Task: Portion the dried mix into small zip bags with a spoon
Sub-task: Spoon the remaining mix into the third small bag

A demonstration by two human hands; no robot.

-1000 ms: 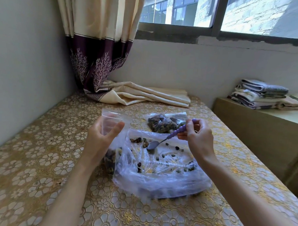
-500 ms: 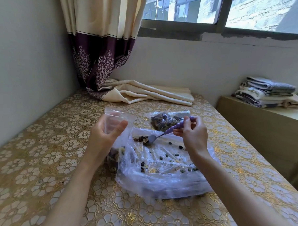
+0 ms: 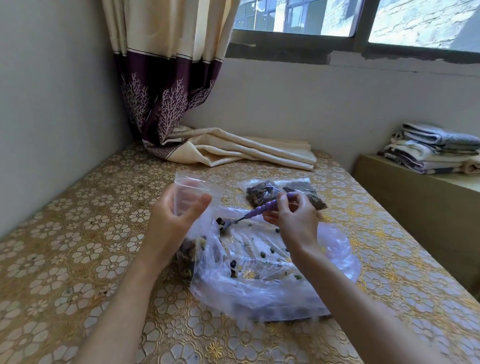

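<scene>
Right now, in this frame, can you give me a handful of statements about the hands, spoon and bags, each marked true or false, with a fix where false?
1. The left hand holds a small zip bag upright. True.
2. The right hand holds a metal fork with a black handle. False: it pinches a spoon with a purple beaded handle.
3. The spoon's bowl carries some dried mix just beside the small bag. True.
4. The large plastic bag on the table is packed full. False: only scattered pieces show inside it.
5. No filled bags lie on the table. False: filled zip bags lie behind the right hand.
</scene>
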